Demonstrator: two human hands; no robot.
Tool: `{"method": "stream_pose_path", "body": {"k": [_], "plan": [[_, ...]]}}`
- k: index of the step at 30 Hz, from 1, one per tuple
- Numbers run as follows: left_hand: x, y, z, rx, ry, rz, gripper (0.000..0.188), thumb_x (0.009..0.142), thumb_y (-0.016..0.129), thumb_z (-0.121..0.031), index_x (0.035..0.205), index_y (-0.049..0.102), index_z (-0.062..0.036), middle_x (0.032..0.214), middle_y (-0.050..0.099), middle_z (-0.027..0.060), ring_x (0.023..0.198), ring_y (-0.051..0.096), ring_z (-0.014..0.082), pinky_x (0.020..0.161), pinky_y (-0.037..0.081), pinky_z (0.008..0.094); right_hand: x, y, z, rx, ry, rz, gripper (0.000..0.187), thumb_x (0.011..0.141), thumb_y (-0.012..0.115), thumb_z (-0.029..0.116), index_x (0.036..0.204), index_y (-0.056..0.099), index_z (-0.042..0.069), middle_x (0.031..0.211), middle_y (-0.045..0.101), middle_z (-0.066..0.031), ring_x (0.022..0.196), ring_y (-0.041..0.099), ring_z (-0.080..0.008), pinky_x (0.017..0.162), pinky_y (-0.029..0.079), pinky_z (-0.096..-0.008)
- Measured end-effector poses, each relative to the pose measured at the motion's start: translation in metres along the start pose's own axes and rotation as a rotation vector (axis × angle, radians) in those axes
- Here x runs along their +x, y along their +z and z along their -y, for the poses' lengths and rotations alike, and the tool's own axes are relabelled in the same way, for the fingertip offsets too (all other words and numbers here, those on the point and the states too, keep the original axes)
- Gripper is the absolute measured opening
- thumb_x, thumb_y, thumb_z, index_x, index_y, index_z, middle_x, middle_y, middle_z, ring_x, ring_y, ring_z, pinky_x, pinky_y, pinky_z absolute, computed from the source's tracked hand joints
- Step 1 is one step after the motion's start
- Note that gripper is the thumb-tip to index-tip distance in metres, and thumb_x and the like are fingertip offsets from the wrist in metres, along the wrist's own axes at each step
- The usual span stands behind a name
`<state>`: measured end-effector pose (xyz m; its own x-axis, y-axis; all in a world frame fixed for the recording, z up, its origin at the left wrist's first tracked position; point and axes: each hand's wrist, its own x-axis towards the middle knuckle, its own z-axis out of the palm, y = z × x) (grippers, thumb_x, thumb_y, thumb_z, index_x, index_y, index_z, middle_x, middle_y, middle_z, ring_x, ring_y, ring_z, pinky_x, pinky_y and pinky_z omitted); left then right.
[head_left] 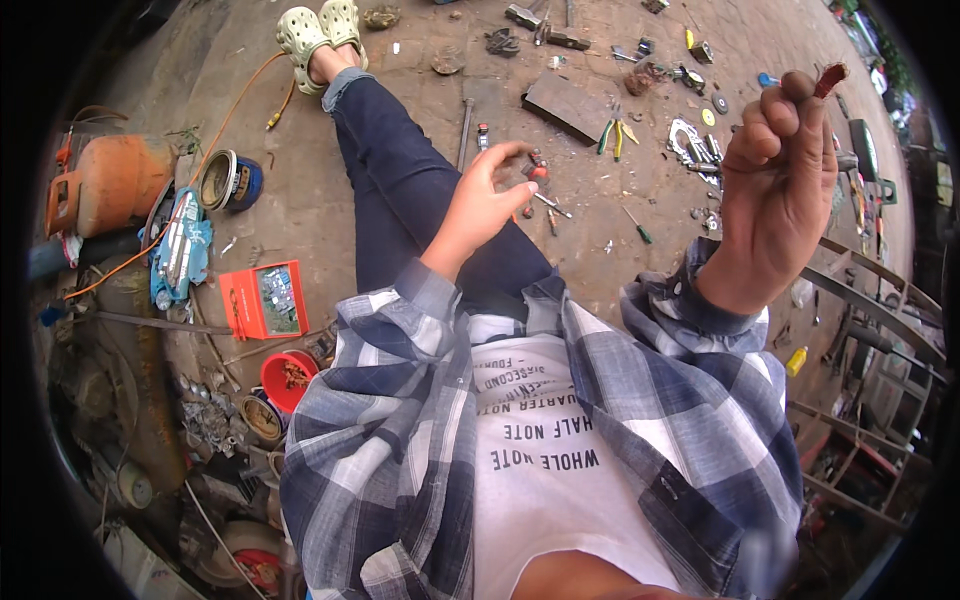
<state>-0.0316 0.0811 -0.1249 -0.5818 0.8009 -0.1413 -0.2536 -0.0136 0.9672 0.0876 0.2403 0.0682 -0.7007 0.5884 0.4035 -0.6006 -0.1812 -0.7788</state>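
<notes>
Right hand [775,165] raised, pinching small reddish piece [830,78] at fingertips; left hand [480,205], half-open and empty, lies well left of it.

An open red plastic box [265,300] lies on the dirt floor [300,190] left of the legs; green-handled pliers [612,134] lie ahead, right.

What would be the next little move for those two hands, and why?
Probably bring the hands together. The right hand is raised, pinching a small reddish-brown piece at its fingertips, while the left hand hangs open and empty over the lap, away from the scattered tools on the ground. What the piece is cannot be told.
</notes>
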Motion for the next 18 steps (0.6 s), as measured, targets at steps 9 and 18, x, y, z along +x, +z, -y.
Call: {"method": "stream_pose_path", "body": {"k": [9, 18], "plan": [[0.032, 0.043, -0.084, -0.082, 0.352, 0.392, 0.032, 0.097, 0.051, -0.019, 0.123, 0.056, -0.0008, 0.114, 0.061, 0.0085, 0.108, 0.056, 0.0161, 0.093, 0.042, 0.0286, 0.004, -0.012, -0.024, -0.327, -0.007, -0.11, 0.027, 0.096, 0.053, 0.011, 0.114, 0.059, -0.008, 0.093, 0.065, -0.0111, 0.078, 0.064, -0.0143, 0.071, 0.053, -0.0233], [0.038, 0.053, -0.122, 0.021, 0.362, 0.376, 0.025, 0.098, 0.053, -0.022, 0.102, 0.064, -0.0005, 0.072, 0.052, -0.005, 0.066, 0.044, 0.0022, 0.058, 0.036, 0.019, 0.0, -0.036, -0.033, -0.459, -0.012, -0.194, 0.025, 0.095, 0.055, 0.011, 0.112, 0.061, -0.006, 0.09, 0.067, -0.0105, 0.074, 0.066, -0.015, 0.069, 0.054, -0.0238]]}}
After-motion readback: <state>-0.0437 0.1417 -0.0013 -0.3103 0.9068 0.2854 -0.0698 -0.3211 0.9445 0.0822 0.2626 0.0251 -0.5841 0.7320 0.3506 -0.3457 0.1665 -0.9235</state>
